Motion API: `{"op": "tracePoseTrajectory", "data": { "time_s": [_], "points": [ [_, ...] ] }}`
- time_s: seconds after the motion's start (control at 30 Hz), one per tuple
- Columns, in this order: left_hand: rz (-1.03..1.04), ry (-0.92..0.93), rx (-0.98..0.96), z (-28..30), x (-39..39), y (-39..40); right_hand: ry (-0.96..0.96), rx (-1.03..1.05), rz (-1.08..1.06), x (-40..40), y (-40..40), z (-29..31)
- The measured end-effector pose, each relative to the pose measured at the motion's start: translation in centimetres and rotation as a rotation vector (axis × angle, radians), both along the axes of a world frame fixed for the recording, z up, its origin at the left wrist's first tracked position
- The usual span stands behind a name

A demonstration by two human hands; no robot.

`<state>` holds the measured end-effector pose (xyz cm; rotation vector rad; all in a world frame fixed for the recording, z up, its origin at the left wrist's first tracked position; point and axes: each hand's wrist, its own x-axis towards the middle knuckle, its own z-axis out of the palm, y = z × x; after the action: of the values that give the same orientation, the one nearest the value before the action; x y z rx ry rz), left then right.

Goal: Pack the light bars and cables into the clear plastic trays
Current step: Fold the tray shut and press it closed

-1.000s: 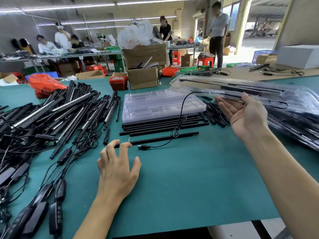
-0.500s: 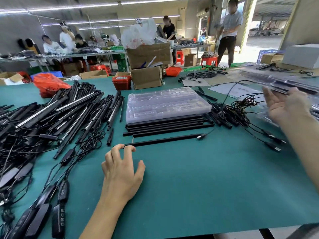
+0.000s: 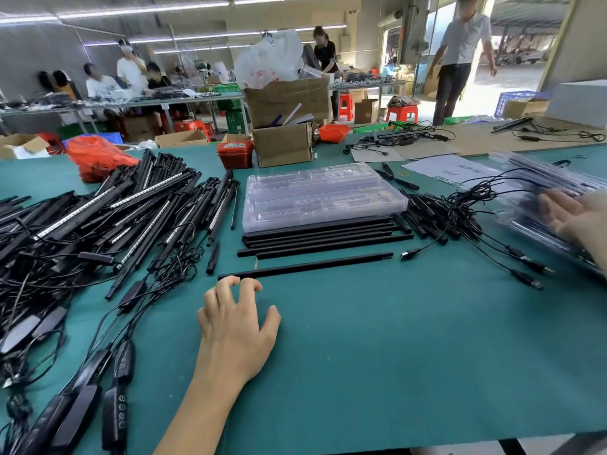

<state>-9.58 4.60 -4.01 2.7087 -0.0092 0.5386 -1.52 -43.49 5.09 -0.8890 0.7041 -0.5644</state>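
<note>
My left hand (image 3: 235,326) rests on the green table, fingers loosely curled, just in front of the left end of a single black light bar (image 3: 305,266). Behind that bar lie several more black bars (image 3: 322,239) and a stack of empty clear plastic trays (image 3: 320,195). A tangle of black USB cables (image 3: 460,211) sits to the right of the trays. My right hand (image 3: 574,213), blurred, lies with straight fingers on a pile of packed clear trays (image 3: 538,192) at the right edge. A big heap of light bars (image 3: 108,218) covers the left of the table.
Black controllers on cables (image 3: 82,408) trail along the left front. Cardboard boxes (image 3: 284,142), a red bin of screws (image 3: 235,154) and an orange bag (image 3: 98,157) stand at the back of the table (image 3: 394,356). A person walks at back right; others work at far tables.
My right hand has let go of the cable, which now lies on the table, and has moved right onto the packed trays. My left hand has stayed near the single bar.
</note>
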Motion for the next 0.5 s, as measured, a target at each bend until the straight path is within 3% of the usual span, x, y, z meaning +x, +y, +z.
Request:
{"op": "tracePoseTrajectory", "data": {
  "time_s": [0.3,0.4,0.5],
  "points": [
    [0.006,0.023,0.016,0.1,0.0,0.0,0.22,-0.3,0.29,-1.0,5.4,0.4],
    [0.007,0.031,0.017,0.1,0.1,0.0,0.371,-0.637,0.317,-0.3,6.6,-1.4],
    [0.009,0.046,0.028,0.1,0.1,0.0,0.659,-1.167,0.417,-0.1,7.3,-3.1]
  ]
}}
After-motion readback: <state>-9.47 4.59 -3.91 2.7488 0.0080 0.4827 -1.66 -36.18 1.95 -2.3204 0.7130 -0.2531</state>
